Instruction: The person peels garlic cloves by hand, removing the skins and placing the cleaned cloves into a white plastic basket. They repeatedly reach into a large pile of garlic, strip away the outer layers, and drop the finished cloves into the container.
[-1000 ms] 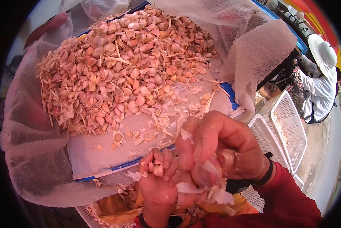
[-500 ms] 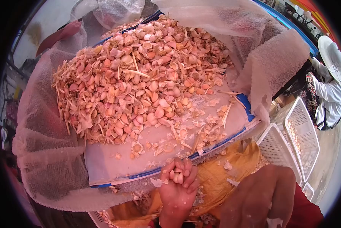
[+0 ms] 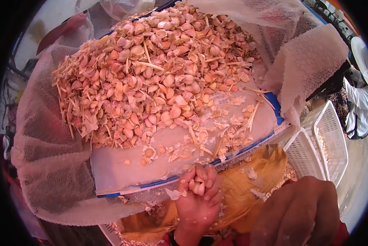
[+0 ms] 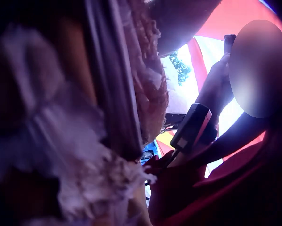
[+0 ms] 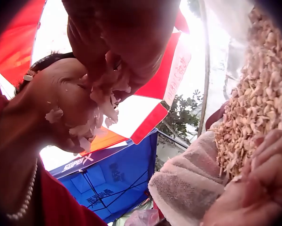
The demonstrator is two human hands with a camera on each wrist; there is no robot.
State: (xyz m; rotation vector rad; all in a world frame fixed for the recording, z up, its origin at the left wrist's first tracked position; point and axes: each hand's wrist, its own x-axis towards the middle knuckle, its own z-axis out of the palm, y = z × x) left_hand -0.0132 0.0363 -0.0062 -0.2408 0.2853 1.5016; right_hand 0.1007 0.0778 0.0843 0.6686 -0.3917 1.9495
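Low in the head view, my left hand (image 3: 198,207) is palm up, its curled fingers holding several garlic cloves (image 3: 198,188). A flake of papery skin (image 3: 175,194) sticks out beside the thumb. My right hand (image 3: 301,213) is raised close to the head camera, back of the hand showing and fingertips hidden there. In the right wrist view it is up near the person's face, fingers curled, with pale garlic skin (image 5: 103,101) hanging from the fingertips. Beyond my left hand lies a big heap of garlic cloves (image 3: 151,78). Blurred pale papery skin (image 4: 79,136) fills the left wrist view's left side.
Bubble wrap (image 3: 48,164) lines the sides of the heap's white, blue-edged sheet (image 3: 118,168). An orange cloth (image 3: 241,188) lies below its front edge. White plastic crates (image 3: 333,143) stand at the right, near another person in white (image 3: 358,106).
My right hand has come away from the left hand and up toward the head camera, shifting slightly right lately. The left hand keeps its cloves. The head view has shifted.
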